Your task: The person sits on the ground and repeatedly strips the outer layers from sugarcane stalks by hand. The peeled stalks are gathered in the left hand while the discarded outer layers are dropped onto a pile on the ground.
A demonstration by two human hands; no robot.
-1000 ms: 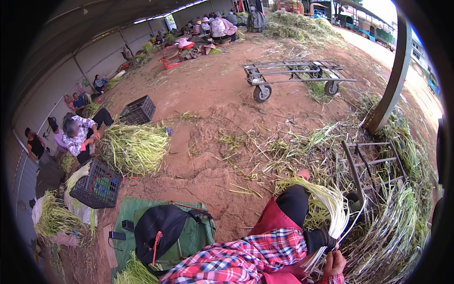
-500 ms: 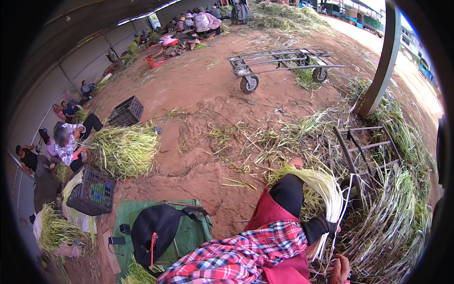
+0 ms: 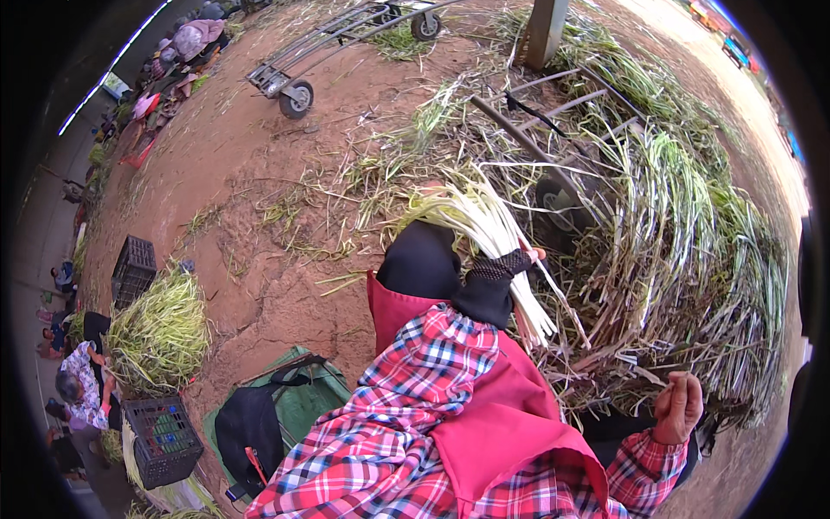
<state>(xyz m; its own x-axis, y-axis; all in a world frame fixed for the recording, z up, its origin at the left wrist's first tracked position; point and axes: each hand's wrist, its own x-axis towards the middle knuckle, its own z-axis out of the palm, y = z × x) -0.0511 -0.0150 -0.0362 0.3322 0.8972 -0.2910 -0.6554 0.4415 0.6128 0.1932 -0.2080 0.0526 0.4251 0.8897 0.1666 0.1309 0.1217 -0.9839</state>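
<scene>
My left hand (image 3: 510,265), in a dark patterned covering with fingertips showing, grips a bundle of long pale stalks (image 3: 484,216) beside my black-clad knee (image 3: 415,259). To the lower right, above a plaid cuff, my right hand (image 3: 679,402) has its fingers curled closed near some dry stalks; whatever they may hold is unclear. A large heap of green and withered stalks (image 3: 683,268) lies along my right. A red cloth (image 3: 501,406) covers part of my lap.
A wheeled metal cart (image 3: 311,60) stands ahead. A metal frame (image 3: 536,147) lies among stalks beside a post (image 3: 545,35). At left are a green sheet with a black bag (image 3: 246,424), crates (image 3: 160,441), a leaf pile (image 3: 160,333) and co-workers (image 3: 82,385).
The view has swung rightward and down, shifting the surroundings leftward in the picture. My right hand has risen and moved right, away from the bundle. My left hand still grips the stalks.
</scene>
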